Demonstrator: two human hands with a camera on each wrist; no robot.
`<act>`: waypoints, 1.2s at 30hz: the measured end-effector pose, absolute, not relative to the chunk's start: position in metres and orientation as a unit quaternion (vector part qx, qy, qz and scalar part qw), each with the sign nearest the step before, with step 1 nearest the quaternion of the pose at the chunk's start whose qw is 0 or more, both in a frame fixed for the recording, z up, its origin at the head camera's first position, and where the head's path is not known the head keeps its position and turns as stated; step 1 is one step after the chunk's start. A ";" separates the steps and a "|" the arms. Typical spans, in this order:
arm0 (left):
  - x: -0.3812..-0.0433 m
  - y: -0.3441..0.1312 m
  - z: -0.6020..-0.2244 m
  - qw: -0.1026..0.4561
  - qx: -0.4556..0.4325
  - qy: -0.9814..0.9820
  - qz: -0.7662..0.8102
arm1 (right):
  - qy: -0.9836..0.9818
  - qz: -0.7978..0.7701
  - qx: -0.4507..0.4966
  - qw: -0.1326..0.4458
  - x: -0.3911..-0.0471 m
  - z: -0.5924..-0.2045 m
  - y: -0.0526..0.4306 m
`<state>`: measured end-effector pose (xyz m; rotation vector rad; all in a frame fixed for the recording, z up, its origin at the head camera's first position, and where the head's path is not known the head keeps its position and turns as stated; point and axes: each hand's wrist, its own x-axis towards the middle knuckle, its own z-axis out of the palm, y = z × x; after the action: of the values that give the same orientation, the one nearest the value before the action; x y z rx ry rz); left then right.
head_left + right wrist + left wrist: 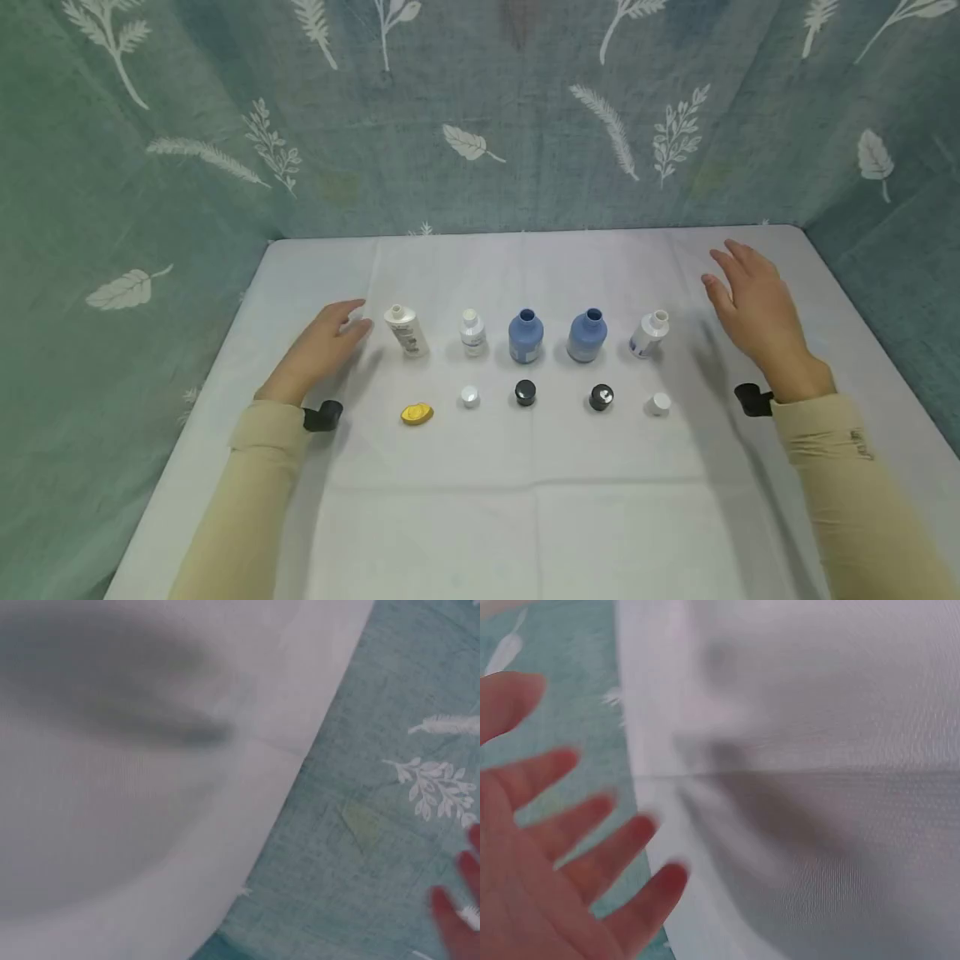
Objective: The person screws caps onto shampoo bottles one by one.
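Held over the table's left side, my left hand (318,346) has its fingers extended and nothing in it. Nearest to it stands a white bottle (407,332) with an uncapped neck. A yellow cap (417,414) lies in front of that bottle. My right hand (757,304) hovers at the back right, fingers spread, holding nothing. To its left is another white bottle (649,335), with a white cap (658,404) before it. In the left wrist view, the fingers (641,832) are straight and apart; only a few fingertips (450,922) show in the right wrist view.
Between the outer bottles stand a small white bottle (472,333), a blue bottle (526,337) and a second blue bottle (587,336). In front lie a white cap (469,397), a black cap (525,392) and another black cap (602,397). A leaf-patterned green curtain (525,125) borders the white table (450,533).
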<state>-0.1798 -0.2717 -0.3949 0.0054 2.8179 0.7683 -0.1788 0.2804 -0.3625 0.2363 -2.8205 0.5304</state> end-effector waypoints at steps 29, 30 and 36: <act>-0.162 -0.251 -0.368 0.137 0.020 0.908 0.395 | -0.778 0.413 0.258 0.398 -0.167 -0.358 0.151; -0.163 -0.250 -0.368 0.136 0.017 0.905 0.402 | -0.778 0.419 0.259 0.391 -0.167 -0.357 0.148; -0.164 -0.243 -0.366 0.103 -0.007 0.897 0.429 | -0.792 0.453 0.268 0.308 -0.170 -0.359 0.130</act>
<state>-0.1640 -0.2429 -0.3661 -0.0207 2.6489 1.2658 -0.1696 0.1299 -0.3592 0.7088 -2.0955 1.1984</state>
